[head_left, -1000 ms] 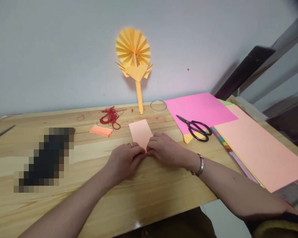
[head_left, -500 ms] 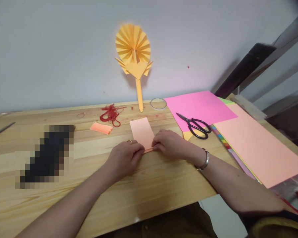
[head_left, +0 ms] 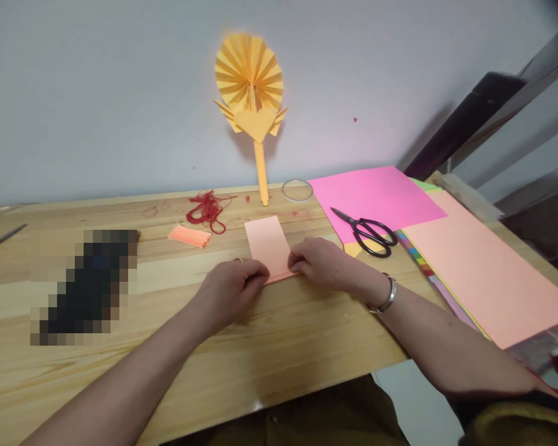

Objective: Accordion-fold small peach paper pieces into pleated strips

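A peach paper strip (head_left: 268, 243) lies on the wooden table, its near edge folded into a narrow band. My left hand (head_left: 232, 285) pinches the left end of that fold, thumb and fingers together. At the right end, my right hand (head_left: 319, 263) grips the same fold between thumb and fingertips. To the left of the strip sits a small pleated orange paper piece (head_left: 190, 236). Behind it lies a tangle of red thread (head_left: 207, 209). A yellow paper fan (head_left: 249, 74) with a heart and a rolled handle leans on the wall.
Black-handled scissors (head_left: 366, 232) rest partly on a pink sheet (head_left: 376, 198) at the right. A large peach sheet (head_left: 487, 266) tops a stack of coloured papers. A clear round ring (head_left: 298, 190) lies near the wall. At the left is a blurred-out dark object (head_left: 86, 285).
My fingers have shifted slightly outward along the fold, so more of the folded band shows between them. The whole view has tilted a little; other things lie where they were.
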`<move>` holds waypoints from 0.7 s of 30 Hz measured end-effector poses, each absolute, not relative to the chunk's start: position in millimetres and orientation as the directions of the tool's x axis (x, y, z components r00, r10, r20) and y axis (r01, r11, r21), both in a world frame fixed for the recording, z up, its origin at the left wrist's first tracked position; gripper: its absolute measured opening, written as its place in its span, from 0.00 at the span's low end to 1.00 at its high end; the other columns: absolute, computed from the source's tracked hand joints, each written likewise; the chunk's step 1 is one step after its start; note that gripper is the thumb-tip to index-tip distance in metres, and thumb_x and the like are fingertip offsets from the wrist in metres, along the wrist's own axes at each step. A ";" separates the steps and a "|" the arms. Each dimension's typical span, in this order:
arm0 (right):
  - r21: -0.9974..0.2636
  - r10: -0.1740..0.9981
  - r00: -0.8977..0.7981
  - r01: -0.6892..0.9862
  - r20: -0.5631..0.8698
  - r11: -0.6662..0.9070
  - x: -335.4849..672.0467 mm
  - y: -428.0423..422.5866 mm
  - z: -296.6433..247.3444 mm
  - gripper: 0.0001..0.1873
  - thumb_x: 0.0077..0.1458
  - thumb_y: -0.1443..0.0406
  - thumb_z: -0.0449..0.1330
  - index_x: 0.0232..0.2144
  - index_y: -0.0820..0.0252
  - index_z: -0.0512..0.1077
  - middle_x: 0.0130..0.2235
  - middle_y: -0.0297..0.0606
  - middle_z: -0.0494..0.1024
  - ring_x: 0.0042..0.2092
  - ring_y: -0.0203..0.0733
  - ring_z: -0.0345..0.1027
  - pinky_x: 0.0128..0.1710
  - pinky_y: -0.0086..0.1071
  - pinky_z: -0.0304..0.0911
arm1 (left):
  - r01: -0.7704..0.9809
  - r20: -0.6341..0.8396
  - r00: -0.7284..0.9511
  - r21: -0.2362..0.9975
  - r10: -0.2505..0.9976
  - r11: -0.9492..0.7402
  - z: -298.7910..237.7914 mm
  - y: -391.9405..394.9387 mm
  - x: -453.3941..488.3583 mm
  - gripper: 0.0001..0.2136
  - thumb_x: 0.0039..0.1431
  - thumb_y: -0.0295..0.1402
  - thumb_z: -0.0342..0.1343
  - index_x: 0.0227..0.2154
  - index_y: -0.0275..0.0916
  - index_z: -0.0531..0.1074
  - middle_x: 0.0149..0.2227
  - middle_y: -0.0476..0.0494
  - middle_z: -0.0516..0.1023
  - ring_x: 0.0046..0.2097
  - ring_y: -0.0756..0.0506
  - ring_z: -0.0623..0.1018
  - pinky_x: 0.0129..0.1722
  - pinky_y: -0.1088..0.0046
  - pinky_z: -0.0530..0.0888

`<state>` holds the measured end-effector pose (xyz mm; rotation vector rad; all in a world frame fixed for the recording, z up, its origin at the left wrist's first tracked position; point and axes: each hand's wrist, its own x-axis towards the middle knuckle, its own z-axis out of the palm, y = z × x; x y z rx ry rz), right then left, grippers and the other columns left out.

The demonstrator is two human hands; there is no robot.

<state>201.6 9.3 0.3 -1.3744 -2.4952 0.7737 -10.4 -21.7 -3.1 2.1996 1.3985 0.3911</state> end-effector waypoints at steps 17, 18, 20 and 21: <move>-0.475 0.781 -0.623 0.701 -0.046 0.531 200.1 6.4 -1.5 0.09 0.50 0.74 0.54 0.27 0.60 0.73 0.30 0.35 0.77 0.37 0.39 0.63 0.33 0.28 0.53 | 0.727 0.081 0.483 0.518 0.872 -0.451 -13.0 -18.3 -15.6 0.08 0.56 0.30 0.51 0.30 0.42 0.77 0.31 0.51 0.78 0.32 0.50 0.74 0.32 0.75 0.68; -0.475 0.778 -0.627 0.697 -0.041 0.537 200.3 6.6 -1.9 0.09 0.50 0.74 0.53 0.27 0.60 0.73 0.30 0.35 0.77 0.36 0.38 0.63 0.33 0.28 0.53 | 0.723 0.082 0.484 0.522 0.871 -0.451 -12.8 -18.1 -15.5 0.08 0.56 0.30 0.51 0.30 0.42 0.77 0.31 0.50 0.78 0.32 0.50 0.74 0.32 0.75 0.67; -0.473 0.771 -0.636 0.690 -0.034 0.548 200.9 6.9 -2.5 0.09 0.50 0.73 0.53 0.27 0.60 0.73 0.31 0.34 0.77 0.36 0.38 0.62 0.33 0.29 0.53 | 0.716 0.081 0.486 0.534 0.870 -0.450 -12.2 -17.6 -15.4 0.08 0.56 0.30 0.52 0.30 0.42 0.77 0.31 0.50 0.78 0.32 0.50 0.74 0.32 0.75 0.67; -0.473 0.769 -0.638 0.688 -0.033 0.550 201.2 7.0 -2.8 0.09 0.51 0.73 0.53 0.27 0.60 0.72 0.31 0.34 0.77 0.36 0.38 0.62 0.33 0.29 0.53 | 0.714 0.078 0.487 0.538 0.870 -0.447 -12.0 -17.4 -15.4 0.08 0.56 0.30 0.52 0.30 0.42 0.77 0.31 0.50 0.78 0.32 0.50 0.74 0.32 0.75 0.68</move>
